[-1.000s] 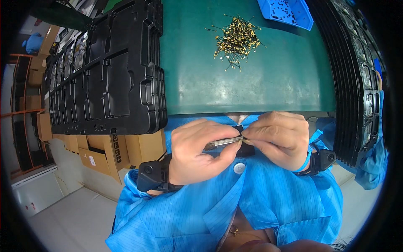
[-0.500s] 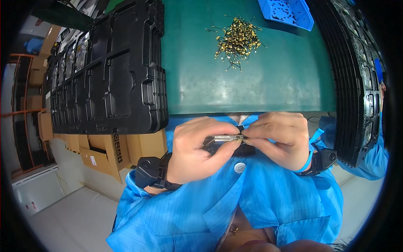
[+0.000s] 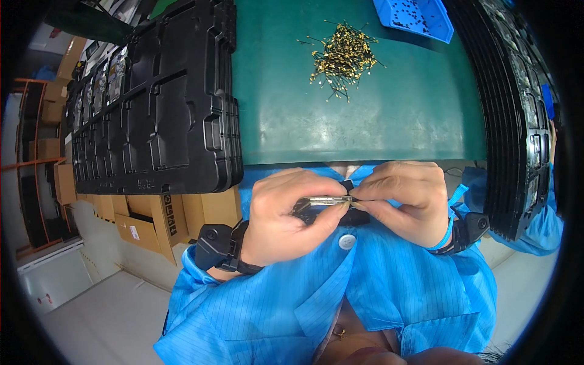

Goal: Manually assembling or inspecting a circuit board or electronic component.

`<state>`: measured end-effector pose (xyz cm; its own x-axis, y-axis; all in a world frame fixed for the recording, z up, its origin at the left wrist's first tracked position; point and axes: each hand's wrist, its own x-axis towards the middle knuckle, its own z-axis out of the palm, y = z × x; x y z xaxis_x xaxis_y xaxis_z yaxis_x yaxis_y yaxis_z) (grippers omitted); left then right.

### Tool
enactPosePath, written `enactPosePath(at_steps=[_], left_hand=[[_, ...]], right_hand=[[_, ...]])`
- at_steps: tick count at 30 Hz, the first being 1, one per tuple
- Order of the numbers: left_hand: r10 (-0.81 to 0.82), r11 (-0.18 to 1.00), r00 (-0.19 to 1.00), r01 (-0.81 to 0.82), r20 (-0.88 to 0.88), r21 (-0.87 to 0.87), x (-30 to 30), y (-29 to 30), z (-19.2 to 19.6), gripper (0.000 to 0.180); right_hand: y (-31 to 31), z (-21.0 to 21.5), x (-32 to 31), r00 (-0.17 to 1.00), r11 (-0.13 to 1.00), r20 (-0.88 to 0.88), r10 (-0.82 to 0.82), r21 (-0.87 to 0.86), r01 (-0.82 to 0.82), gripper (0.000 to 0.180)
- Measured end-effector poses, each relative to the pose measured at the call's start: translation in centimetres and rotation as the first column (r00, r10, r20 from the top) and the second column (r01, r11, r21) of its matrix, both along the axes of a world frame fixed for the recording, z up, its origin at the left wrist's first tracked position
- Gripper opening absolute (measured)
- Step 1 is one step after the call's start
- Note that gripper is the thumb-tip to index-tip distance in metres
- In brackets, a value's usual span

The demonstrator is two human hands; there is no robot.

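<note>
In front of my chest, just off the near edge of the green mat (image 3: 365, 131), my left hand (image 3: 277, 213) grips a thin, flat, silver-edged device (image 3: 322, 200) between thumb and fingers. It is seen nearly edge-on, so its exact kind cannot be told. My right hand (image 3: 406, 198) is closed in a pinch at the right end of that device, thumb and fingertips meeting there. Whatever small part lies between those fingertips is hidden. On the mat beyond, short black cables with gold-coloured ends lie in a loose pile (image 3: 344, 56).
A blue bin (image 3: 420, 35) with small black pieces sits at the far right of the mat. Stacked black trays (image 3: 167, 125) with circuit boards (image 3: 115, 79) flank the left; another tray stack (image 3: 508, 121) stands right. Cardboard boxes (image 3: 149, 231) lie below left. Another person's blue sleeve (image 3: 529, 231) shows at right.
</note>
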<state>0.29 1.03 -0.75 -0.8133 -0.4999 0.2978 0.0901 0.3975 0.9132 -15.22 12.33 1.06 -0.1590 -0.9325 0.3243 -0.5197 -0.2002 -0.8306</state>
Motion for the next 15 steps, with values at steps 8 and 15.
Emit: enactPosePath(at_steps=[8,15], left_hand=[[-0.008,1.0,1.0,0.008,0.019,-0.019,-0.01,0.05,0.01,0.013],[-0.006,0.999,1.0,0.005,0.011,0.032,-0.05,0.18,-0.22,0.015]], right_hand=[[0.13,-0.01,-0.05,1.0,1.0,0.004,-0.003,-0.001,0.003,0.013],[0.03,0.0,-0.33,1.0,1.0,0.018,0.011,0.019,-0.012,0.013]])
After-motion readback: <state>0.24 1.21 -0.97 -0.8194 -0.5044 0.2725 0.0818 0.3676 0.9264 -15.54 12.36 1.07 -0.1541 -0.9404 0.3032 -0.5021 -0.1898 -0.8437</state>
